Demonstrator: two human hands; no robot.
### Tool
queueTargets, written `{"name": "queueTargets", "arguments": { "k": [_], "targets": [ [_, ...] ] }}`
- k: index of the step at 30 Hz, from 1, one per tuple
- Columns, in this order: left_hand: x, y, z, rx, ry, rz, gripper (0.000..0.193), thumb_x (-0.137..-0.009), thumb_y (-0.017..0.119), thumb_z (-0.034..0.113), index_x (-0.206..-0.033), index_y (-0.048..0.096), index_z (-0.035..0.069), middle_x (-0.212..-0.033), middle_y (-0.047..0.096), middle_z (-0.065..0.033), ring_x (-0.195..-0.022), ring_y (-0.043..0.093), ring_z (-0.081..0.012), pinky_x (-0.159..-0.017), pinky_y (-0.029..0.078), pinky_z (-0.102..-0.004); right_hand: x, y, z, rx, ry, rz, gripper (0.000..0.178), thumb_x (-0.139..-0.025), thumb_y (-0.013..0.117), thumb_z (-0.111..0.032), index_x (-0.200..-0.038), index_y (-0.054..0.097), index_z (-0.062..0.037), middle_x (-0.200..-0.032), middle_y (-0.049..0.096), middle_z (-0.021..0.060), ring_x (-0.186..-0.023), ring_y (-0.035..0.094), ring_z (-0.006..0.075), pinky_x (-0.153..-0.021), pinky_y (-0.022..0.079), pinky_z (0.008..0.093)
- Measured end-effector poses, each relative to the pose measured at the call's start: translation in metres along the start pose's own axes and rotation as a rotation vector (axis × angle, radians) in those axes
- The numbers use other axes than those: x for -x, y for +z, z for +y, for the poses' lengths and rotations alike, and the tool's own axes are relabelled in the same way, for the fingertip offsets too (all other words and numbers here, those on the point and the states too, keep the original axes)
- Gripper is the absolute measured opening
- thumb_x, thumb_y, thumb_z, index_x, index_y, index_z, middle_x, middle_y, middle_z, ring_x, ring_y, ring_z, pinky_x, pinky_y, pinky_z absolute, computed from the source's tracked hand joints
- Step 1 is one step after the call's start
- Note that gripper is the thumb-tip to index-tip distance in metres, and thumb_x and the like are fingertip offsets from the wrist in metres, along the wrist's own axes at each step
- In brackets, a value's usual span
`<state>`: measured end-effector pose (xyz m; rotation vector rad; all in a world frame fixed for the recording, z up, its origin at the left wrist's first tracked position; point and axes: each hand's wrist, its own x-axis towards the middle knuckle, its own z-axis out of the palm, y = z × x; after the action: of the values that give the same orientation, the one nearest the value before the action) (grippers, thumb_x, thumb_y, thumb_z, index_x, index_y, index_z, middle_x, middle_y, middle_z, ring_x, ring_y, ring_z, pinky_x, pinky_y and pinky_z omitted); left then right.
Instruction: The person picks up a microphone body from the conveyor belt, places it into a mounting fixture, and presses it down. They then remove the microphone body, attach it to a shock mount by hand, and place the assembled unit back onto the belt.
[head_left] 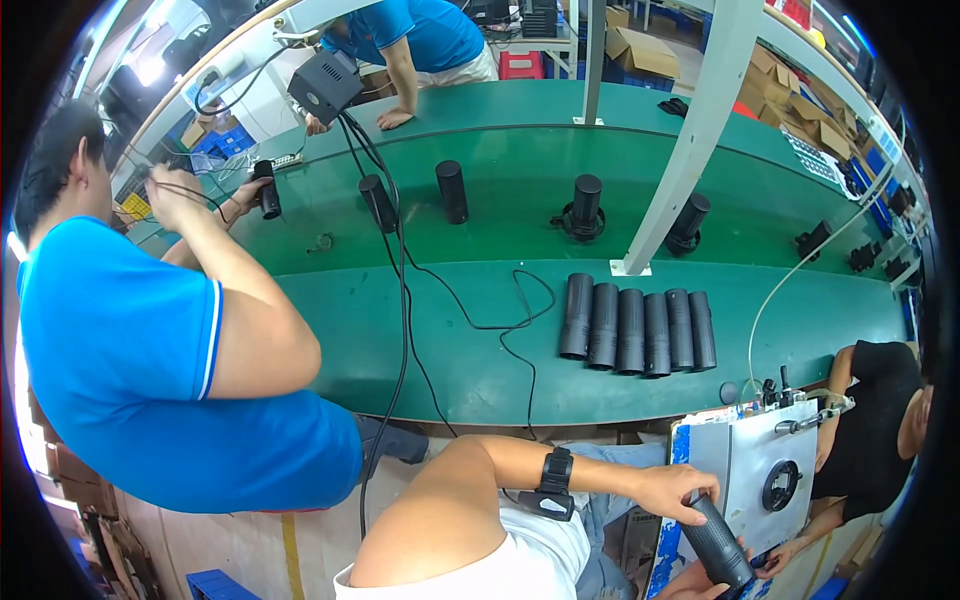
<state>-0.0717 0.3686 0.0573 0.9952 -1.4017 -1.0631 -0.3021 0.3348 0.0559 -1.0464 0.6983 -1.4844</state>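
Green conveyor belt runs wide across the scene, and at the near right edge the left hand is wrapped over the upper end of a black mesh-covered cylinder. That cylinder tilts down toward the lower right, just in front of a grey fixture plate with a round black ring set in it. The right hand only peeks in at the bottom edge, touching the cylinder's lower end; how far its fingers are closed I cannot tell. Farther out on the belt, a row of six black tubes lies side by side. To the left, a person in a blue shirt works on cables, and black cords trail across the green.
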Motion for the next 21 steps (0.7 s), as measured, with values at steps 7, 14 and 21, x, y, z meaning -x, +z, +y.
{"name": "queueTargets", "arguments": {
  "k": [7,14,21],
  "targets": [
    [0.002,0.016,-0.009,0.054,0.068,-0.155,0.063,-0.065,0.075,0.03,-0.115,0.048,0.002,-0.099,0.057,-0.016,-0.089,0.06,-0.0326,-0.077,0.046,-0.0405,-0.008,0.008,-0.004,-0.027,-0.049,0.09,0.062,-0.085,0.059,-0.044,-0.118,0.054,0.0078,-0.118,0.058,0.0247,-0.112,0.054,0.0379,-0.103,0.036,0.0501],
    [0.005,0.025,-0.021,0.019,0.053,-0.164,0.064,-0.064,0.074,0.029,-0.115,0.048,0.002,-0.101,0.057,-0.0172,-0.095,0.058,-0.0358,-0.081,0.044,-0.0428,-0.009,0.004,0.0,-0.034,-0.007,0.079,0.057,-0.084,0.059,-0.042,-0.115,0.057,0.0063,-0.114,0.06,0.0237,-0.108,0.056,0.0371,-0.099,0.04,0.0494],
    [0.001,0.029,-0.016,0.058,0.016,-0.293,0.057,-0.074,0.072,0.035,-0.114,0.05,0.001,-0.093,0.06,-0.0159,-0.086,0.062,-0.03,-0.071,0.048,-0.0399,0.002,0.019,-0.016,-0.129,-0.12,0.095,0.042,-0.086,0.061,-0.031,-0.107,0.06,0.0049,-0.103,0.064,0.0212,-0.096,0.061,0.0336,-0.09,0.047,0.045]
  ]
}}
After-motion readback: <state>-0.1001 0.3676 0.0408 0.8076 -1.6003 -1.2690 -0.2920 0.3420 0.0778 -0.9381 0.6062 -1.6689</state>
